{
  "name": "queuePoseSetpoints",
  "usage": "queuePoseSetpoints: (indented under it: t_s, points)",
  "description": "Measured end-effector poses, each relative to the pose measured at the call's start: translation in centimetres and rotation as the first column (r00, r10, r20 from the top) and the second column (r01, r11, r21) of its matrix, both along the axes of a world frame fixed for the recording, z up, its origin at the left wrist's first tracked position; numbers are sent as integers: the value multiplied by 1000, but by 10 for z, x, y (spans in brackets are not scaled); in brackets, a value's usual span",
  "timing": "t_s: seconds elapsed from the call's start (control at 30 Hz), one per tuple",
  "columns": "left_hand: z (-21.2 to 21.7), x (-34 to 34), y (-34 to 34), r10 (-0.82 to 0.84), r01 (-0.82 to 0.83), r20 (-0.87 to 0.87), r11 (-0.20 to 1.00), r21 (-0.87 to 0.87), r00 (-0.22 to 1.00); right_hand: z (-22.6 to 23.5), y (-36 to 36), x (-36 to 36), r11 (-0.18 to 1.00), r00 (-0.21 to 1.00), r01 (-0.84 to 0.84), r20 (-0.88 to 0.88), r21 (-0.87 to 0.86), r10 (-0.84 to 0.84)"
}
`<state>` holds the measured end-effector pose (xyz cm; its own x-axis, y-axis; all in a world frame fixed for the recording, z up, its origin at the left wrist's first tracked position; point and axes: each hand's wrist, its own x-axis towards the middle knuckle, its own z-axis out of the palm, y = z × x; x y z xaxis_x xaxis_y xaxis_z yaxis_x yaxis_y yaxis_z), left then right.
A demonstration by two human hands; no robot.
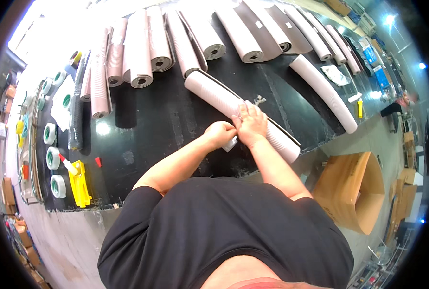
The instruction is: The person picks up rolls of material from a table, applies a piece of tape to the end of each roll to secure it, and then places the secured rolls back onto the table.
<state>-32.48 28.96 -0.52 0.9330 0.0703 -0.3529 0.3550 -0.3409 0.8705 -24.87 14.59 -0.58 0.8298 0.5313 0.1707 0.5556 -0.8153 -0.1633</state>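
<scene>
A light pinkish rolled mat (214, 93), ribbed outside and dark at its loose edge, lies slantwise on the black table before me. My right hand (251, 124) rests across its top, fingers stretched out flat, the thumb side toward my left hand. Close against the roll's near side, my left hand (220, 134) is closed in a pinch at my right thumb. A small shiny whitish piece (230, 143) shows just below the left fingers; its kind is unclear. Beyond the right fingers sits a small crumpled pale scrap (259, 100).
Several rolled mats (141, 53) line the table's far side; one curved roll (322, 91) lies at right. Tape rolls (52, 158), a yellow tool (80, 185) and a red cap (98, 162) sit at left. An open cardboard box (342, 190) stands beside the table.
</scene>
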Motion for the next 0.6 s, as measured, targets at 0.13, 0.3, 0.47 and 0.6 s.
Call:
queuePoseSetpoints:
  t_s: [0.13,0.3,0.47,0.6]
  points:
    - [45,-60,27,-490,346,294,836,425,821,-1,-7,31,999,999,-37,16,22,36]
    - [38,-131,85,-407,19,155,390,920,900,34,6,29,977,995,-6,-100,-212,-16]
    - [14,-163,109,-344,14,109,335,942,933,98,-9,26,985,909,-122,-412,-119,62]
    - [19,-176,110,-370,-11,243,530,848,897,151,3,35,929,917,-338,-169,148,361]
